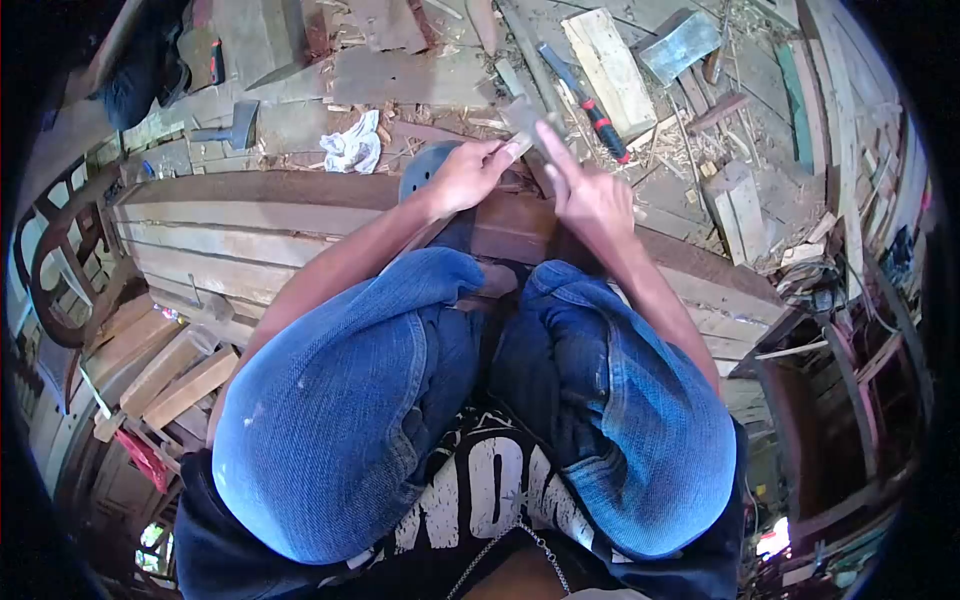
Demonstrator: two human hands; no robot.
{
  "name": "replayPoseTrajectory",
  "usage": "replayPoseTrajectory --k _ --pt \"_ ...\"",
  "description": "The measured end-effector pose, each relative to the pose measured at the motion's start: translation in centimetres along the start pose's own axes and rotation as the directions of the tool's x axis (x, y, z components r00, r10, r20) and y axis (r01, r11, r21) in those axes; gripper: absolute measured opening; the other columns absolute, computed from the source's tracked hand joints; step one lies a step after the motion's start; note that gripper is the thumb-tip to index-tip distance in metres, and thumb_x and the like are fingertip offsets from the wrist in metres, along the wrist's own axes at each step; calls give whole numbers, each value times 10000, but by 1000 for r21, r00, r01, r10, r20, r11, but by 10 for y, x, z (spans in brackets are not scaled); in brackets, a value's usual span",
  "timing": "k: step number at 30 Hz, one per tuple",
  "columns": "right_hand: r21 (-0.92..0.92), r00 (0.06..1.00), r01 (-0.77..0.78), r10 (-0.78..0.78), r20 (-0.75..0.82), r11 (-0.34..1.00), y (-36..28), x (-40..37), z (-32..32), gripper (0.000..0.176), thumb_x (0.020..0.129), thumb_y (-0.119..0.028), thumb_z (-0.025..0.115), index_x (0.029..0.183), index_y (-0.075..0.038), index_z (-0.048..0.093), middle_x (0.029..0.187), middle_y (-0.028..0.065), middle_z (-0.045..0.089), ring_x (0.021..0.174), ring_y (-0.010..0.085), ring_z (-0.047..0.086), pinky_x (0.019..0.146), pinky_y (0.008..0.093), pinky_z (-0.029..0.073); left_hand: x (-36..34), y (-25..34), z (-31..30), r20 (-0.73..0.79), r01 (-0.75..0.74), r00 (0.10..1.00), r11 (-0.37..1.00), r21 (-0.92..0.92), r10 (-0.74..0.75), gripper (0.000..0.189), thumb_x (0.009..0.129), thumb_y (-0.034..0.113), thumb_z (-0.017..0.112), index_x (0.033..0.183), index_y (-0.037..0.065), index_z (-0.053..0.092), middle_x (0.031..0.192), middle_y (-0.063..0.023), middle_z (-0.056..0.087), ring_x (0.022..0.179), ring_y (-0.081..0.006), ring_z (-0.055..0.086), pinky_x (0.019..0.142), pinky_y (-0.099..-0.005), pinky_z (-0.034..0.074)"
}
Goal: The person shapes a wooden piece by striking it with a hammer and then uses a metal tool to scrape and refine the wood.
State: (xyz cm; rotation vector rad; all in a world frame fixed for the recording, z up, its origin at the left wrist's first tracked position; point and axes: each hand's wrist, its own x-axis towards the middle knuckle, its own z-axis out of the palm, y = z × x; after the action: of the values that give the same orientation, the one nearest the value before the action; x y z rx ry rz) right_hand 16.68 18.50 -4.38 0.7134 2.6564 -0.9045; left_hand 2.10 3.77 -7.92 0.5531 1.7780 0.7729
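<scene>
In the head view both hands meet above the plank edge, beyond the knees. My left hand (468, 176) is closed, its thumb and fingers pinching a small pale piece (514, 146) that looks like wood. My right hand (590, 195) is beside it, with the index finger stretched out against a flat greyish piece (545, 128); its other fingers are curled, and the grip is blurred. Just right of the hands lies a chisel-like tool with a red and black handle (606, 130). A grey sandal (422, 172) shows below my left wrist.
A white cloth (352, 144) and a dark axe head (243, 124) lie at the left. Behind the hands are a pale wood block (608, 70), a metal hatchet head (680, 45) and scattered shavings. Another block (738, 212) stands right; cut planks (190, 387) are lower left.
</scene>
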Motion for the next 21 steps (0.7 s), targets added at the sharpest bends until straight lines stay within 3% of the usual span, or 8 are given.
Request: replayPoseTrajectory --k 3,5,6,9,12,13,15,21 --pt "-19 992 -120 119 -35 993 0 7 1 590 905 -268 590 1437 -390 367 621 174 616 553 377 628 517 496 507 1 1 4 23 36 999 999 -38 -35 382 999 365 485 1115 28 624 602 -7 516 536 -86 468 508 -292 401" --pt "25 978 98 -92 -186 995 -8 -5 17 575 911 -272 580 1434 -387 372 625 170 619 554 378 629 523 502 512 1 -2 0 7 32 999 999 -33 -31 386 997 371 489 1116 29 625 607 -8 522 539 -87 469 511 -291 404" --pt "-36 998 2 0 57 999 -8 0 4 615 914 -276 575 1460 -379 311 692 220 631 591 393 642 561 517 521 2 -2 0 4 13 1000 999 -33 -13 391 994 376 494 1118 30 626 611 -10 528 541 -88 470 514 -291 406" --pt "-13 983 -167 167 75 986 0 15 -2 613 916 -280 573 1458 -399 311 801 254 642 626 404 651 560 516 526 2 3 1 28 72 997 996 -45 -71 398 990 384 501 1110 26 629 621 -19 537 556 -92 475 526 -293 414" --pt "-5 998 51 -51 -38 999 -4 -1 1 591 912 -264 576 1450 -369 355 617 181 600 526 377 614 508 504 504 -2 5 -2 19 -21 1000 1000 -5 21 399 990 383 501 1099 22 632 621 -20 530 575 -90 484 539 -285 418" --pt "-66 1000 -25 25 2 998 5 6 0 581 914 -260 573 1447 -366 365 608 174 598 512 374 606 504 501 504 0 10 -2 27 -30 999 1000 -7 31 399 990 383 501 1099 22 632 621 -20 530 575 -90 484 539 -285 418" --pt "-32 987 -135 132 -92 990 16 17 -1 568 918 -253 565 1441 -367 374 613 173 604 518 371 610 502 497 504 -2 16 -2 71 107 992 994 -1 -107 427 970 401 497 1081 13 637 870 -207 669 786 -287 654 747 -381 491" --pt "-7 981 -178 177 -84 984 26 9 -8 581 909 -221 578 1438 -362 382 635 165 620 552 353 634 533 477 523 -3 -1 2 113 45 992 999 23 -47 423 970 409 498 1064 25 650 844 -186 664 762 -255 643 729 -376 488"
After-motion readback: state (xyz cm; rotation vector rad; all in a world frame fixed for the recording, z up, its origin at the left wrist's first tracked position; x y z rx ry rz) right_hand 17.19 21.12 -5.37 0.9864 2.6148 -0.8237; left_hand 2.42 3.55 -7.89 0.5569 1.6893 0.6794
